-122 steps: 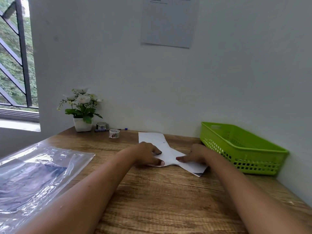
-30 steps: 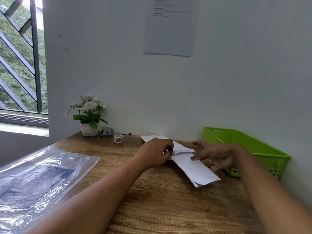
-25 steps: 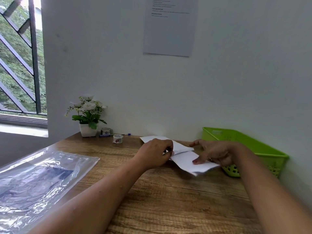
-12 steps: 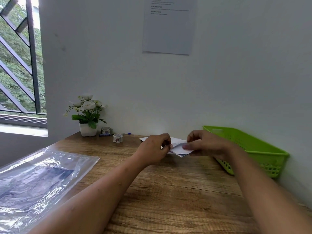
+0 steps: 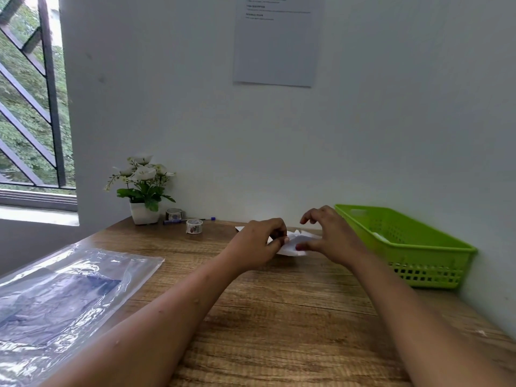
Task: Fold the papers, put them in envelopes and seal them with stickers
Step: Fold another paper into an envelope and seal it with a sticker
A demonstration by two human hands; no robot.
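The left grip (image 5: 258, 243) is pinching the left edge of a folded paper (image 5: 297, 243) between thumb and curled fingers, while the right grip (image 5: 332, 236) is touching the paper's near right edge with the thumb only, its other fingers arching up, spread and lifted off it. The paper is lying low over the far middle of the desk (image 5: 279, 303), between the two hands; it is looking small, white, thick with layers and ragged along its upper edge. One corner of another white sheet (image 5: 239, 228) is showing behind the left hand. One notice (image 5: 276, 46) is hanging on the wall, its few lines of print too small to read. Two patterned tape rolls (image 5: 194, 226) and one pen (image 5: 208, 219) are sitting beside one flower pot (image 5: 143, 213). One green basket (image 5: 418, 255) is standing at the right, and one clear plastic bag (image 5: 69, 289) is lying at the left.
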